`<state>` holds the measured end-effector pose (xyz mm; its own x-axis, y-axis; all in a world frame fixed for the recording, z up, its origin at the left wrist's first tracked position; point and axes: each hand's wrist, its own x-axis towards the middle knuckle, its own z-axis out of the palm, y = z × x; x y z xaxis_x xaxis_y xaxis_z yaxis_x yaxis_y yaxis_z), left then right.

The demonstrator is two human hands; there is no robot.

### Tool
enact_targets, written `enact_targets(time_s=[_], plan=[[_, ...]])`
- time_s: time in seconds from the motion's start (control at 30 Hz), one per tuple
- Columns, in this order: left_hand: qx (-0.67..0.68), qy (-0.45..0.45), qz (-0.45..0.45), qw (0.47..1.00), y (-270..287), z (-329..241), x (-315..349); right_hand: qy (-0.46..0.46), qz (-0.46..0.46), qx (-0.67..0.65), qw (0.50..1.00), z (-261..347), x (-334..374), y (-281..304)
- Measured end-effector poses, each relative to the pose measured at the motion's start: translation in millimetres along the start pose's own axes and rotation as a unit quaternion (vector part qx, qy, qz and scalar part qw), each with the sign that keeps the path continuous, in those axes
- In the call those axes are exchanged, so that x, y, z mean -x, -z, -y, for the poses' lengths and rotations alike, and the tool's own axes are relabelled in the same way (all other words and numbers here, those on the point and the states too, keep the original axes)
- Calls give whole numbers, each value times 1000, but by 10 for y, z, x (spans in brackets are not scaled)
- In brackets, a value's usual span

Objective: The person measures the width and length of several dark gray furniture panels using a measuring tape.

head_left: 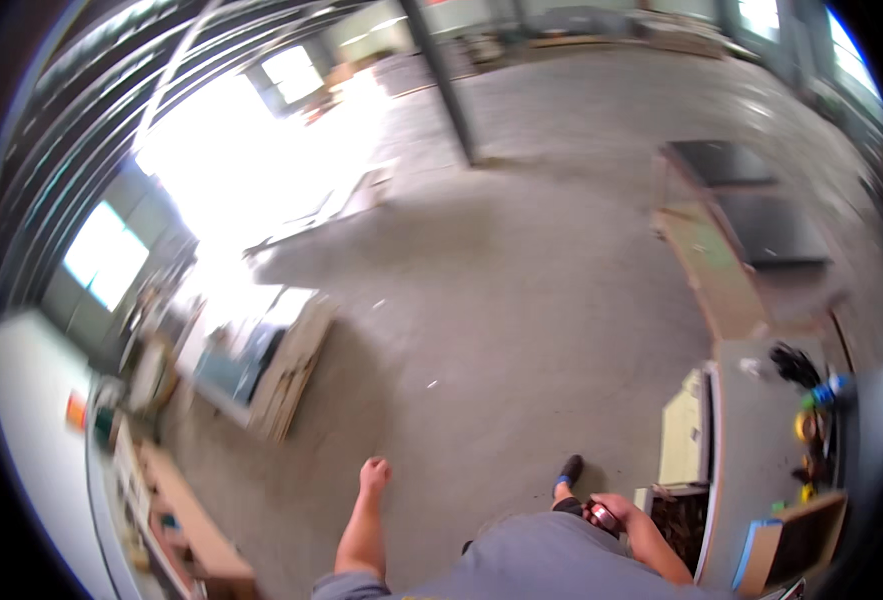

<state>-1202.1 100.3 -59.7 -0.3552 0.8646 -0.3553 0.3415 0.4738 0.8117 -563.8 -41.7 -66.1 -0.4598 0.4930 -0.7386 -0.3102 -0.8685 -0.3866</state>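
Observation:
My left hand hangs out over the grey floor, its fingers curled into a loose fist with nothing showing in them. Close against my grey shirt, at waist height, my right hand is closed around a small rounded dark-red and silvery object. Its kind is too blurred to tell, and the fingers cover part of it. One foot in a dark shoe shows just beyond that hand.
On the right runs a long grey workbench with an open drawer, yellow tape, black cable and a wooden box. Farther off are dark-topped tables. Stacked boards lie left, and a steel post stands ahead.

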Motion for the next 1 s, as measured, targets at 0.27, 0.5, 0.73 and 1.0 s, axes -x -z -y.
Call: enact_targets(time_s=[0.27,0.5,0.73,1.0], plan=[[-170,119,346,915,-2014,-588,-654,119,-38,12,992,2392,-668,157],[-303,113,401,857,-2548,-1437,-1975,126,-97,-67,985,3768,-1025,388],[-329,154,389,847,-3140,-2866,-4412,257,-162,-213,929,4427,-1527,599],[-160,36,319,933,-5678,-5475,-6523,301,-208,-377,851,5205,-1639,1392]])
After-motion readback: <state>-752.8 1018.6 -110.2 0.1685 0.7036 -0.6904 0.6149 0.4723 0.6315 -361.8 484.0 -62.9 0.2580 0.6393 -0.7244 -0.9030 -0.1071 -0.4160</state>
